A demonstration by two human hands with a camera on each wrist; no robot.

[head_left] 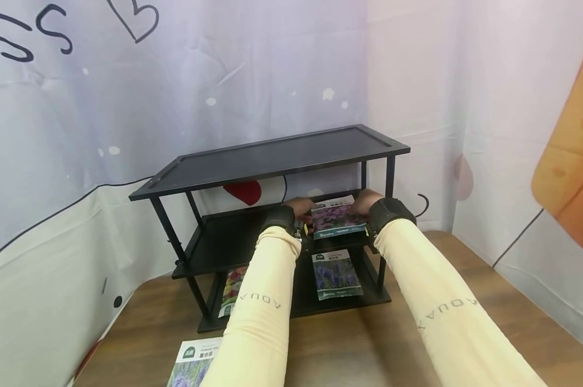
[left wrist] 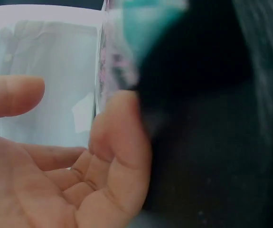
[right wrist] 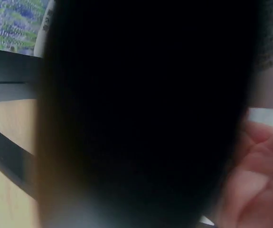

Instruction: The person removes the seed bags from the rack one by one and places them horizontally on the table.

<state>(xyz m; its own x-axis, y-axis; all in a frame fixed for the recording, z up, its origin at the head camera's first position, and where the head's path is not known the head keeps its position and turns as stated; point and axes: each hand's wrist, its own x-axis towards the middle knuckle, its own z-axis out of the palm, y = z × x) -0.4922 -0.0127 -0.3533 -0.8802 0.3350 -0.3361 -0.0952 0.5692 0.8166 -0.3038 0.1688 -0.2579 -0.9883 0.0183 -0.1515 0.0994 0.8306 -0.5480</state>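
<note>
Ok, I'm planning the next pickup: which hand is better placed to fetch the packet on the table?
Probably the left hand: the table packet lies on the left, partly hidden behind the left sleeve. The right hand is farther over, at the right side of the purple packet at the middle shelf.

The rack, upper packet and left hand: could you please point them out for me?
Rack [head_left: 272,160]: head view, top panel.
Upper packet [head_left: 336,217]: head view, flower picture.
Left hand [head_left: 299,206]: head view, its middle.

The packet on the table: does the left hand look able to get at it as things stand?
Probably yes: the table packet lies in the open, in front of the rack. But the left hand is at the middle-shelf packet and would need to draw back first.
</note>
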